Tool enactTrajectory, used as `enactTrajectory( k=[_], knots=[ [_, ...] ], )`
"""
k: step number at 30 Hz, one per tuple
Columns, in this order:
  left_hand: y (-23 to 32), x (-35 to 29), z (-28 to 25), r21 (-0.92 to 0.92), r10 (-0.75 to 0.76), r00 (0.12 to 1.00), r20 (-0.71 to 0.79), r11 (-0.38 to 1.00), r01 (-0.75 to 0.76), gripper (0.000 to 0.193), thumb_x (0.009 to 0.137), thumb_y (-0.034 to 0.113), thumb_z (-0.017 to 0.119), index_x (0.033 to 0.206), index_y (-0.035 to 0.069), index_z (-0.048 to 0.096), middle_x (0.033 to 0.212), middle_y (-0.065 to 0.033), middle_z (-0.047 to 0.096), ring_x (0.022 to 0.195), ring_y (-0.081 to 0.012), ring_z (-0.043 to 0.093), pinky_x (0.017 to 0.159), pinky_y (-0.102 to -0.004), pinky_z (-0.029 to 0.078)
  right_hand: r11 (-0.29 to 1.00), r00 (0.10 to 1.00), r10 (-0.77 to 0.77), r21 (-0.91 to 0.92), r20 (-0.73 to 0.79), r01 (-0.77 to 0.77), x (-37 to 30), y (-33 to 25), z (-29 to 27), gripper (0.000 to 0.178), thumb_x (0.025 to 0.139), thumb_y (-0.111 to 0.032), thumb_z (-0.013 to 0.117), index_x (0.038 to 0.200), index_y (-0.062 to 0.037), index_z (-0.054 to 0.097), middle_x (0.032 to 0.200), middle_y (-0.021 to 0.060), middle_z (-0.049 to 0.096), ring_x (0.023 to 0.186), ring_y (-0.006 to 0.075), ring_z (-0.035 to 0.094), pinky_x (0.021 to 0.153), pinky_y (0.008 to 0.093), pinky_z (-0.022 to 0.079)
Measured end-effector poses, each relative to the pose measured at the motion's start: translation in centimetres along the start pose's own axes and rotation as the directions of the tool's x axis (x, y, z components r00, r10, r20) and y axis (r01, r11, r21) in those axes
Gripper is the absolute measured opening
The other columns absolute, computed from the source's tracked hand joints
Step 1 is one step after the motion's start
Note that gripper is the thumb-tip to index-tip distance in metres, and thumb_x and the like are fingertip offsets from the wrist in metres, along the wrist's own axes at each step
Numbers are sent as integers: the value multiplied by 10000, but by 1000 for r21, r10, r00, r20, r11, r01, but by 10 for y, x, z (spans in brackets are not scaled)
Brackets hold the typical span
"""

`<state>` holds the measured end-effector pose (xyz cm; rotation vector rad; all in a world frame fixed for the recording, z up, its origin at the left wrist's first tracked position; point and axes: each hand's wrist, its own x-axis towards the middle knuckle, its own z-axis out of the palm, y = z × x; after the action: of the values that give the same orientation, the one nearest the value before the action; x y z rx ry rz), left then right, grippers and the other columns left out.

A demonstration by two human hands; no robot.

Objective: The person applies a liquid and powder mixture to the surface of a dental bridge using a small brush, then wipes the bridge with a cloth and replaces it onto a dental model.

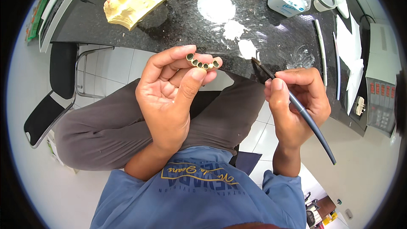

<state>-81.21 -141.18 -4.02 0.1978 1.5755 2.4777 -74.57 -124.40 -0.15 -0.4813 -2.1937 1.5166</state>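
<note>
Currently, left hand (169, 91) pinches a curved dental bridge (200, 65) (hollows facing the camera) at upper centre; right hand (299, 101) grips a slender dark brush (306, 115), right of centre, tip beside white powder (246, 48).

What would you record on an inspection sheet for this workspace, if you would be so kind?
Surface: dark speckled table, marked with white patches.
Things in hand: a joined row of hollow tooth caps and a dark brush.
Clutter: yellowish tooth model, jar and white paper.
Hands: left hand pinches the tooth caps; right hand holds the brush, tip beside the nearest white patch.
Cables: what looks like a short black cord at the far right.
Surroundings: black chair at left, tiled floor, pale control panel at right.
</note>
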Motion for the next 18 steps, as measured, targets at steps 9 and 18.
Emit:
enactTrajectory(
  k=[9,18],
  knots=[
    [-3,-2,3,-51,-9,999,-35,999,7,293,912,-30,616,1189,-27,525,1053,-161,646,1004,-300,682,839,-305,595,965,969,-237,135,75,226,0,11,-2,267,739,82,749,986,37,659,807,128,668,737,172,675,597,251,520],
    [-5,-1,5,2,107,994,-25,994,-107,280,907,-62,603,1167,-7,517,1062,-145,616,1037,-312,668,840,-330,597,879,893,-444,225,68,420,7,11,11,244,673,61,731,901,40,647,733,138,654,628,214,655,541,262,498]
  ],
)
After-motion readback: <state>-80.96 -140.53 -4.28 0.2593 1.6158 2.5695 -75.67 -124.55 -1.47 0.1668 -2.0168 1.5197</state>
